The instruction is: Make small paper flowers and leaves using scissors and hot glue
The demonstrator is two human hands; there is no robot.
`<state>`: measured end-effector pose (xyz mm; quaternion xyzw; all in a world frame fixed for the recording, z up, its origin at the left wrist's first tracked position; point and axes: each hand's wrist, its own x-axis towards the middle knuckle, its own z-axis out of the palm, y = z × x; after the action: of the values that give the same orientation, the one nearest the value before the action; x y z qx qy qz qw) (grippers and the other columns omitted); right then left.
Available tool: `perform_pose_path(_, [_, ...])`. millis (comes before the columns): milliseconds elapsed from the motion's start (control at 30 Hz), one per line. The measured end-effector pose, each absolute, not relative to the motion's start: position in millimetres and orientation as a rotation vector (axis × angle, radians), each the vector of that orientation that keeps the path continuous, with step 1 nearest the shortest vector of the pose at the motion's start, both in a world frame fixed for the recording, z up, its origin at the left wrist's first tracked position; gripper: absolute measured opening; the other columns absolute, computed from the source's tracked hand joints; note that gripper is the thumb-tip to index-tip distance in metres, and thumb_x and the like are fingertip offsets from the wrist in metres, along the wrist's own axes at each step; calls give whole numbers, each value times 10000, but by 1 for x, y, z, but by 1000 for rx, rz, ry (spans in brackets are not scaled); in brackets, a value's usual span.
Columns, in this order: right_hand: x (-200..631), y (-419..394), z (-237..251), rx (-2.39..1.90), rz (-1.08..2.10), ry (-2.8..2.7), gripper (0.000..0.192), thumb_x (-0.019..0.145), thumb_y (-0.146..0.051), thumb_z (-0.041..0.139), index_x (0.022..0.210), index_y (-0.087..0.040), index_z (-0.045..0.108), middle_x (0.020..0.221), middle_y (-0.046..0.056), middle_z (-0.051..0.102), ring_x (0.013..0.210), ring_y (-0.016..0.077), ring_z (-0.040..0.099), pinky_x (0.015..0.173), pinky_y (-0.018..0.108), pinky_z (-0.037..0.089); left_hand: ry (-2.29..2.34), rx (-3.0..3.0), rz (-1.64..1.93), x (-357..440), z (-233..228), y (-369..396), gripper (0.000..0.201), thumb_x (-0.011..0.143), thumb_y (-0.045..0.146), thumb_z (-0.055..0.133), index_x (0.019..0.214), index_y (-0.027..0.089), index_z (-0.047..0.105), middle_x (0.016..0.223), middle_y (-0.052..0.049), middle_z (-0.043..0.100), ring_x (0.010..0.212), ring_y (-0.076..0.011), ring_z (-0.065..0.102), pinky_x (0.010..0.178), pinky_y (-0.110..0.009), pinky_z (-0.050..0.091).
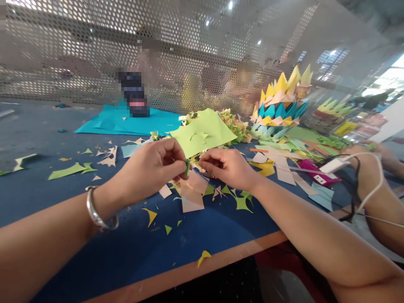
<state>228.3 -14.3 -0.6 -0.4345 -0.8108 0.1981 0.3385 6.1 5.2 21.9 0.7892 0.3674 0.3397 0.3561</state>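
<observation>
My left hand (154, 168), with a silver bangle on its wrist, pinches a small folded piece of green paper (187, 168) between thumb and fingertips. Just to its right, my right hand (229, 168) has its fingers pressed together; what is in them, if anything, I cannot make out. A thin blue object (200, 173) lies or is held between the two hands, partly hidden. Below them is a peach paper strip (193, 195) among cut scraps. Behind the hands, a light green paper sheet (205, 132) rests over a heap of small folded paper pieces (236, 126).
Stacked paper crowns (280, 103) stand at the back right. Blue paper sheets (126, 122) lie at the back left, before a perforated metal screen (176, 54). A magenta power strip (318, 173) with a white plug and cables sits near another person's arm (372, 181). Green scraps (67, 170) litter the table.
</observation>
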Motion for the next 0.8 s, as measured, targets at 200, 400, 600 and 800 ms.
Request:
perform_pose_path(200, [224,-19,3,-1079,450,-2016,270,981,-380,578,841,-166,663,700,14,613,608,106,497,557,239,385,926,1522,960,23,2,4,129,761,221,620,736,224,493,599,9,695,591,-176,745,562,-272,606])
perform_pose_path(400, [219,-22,2,-1056,445,-2048,240,941,-386,643,869,-166,706,686,1,620,571,95,490,536,230,387,872,1587,988,20,-6,1,183,724,207,650,771,231,475,599,23,692,635,-216,771,570,-308,631])
perform_pose_path(600, [215,-27,3,-1069,489,-2057,231,908,-397,692,923,-168,724,674,-7,627,563,94,515,529,223,405,888,1687,1019,18,-10,2,171,743,218,641,774,238,475,607,28,691,626,-211,768,553,-307,620])
perform_pose_path(800, [214,-27,2,-1047,454,-2071,204,898,-362,710,940,-162,725,673,-15,625,557,89,513,526,220,407,903,1720,1038,17,-9,-1,164,745,213,629,770,237,468,613,21,704,632,-220,774,537,-297,609])
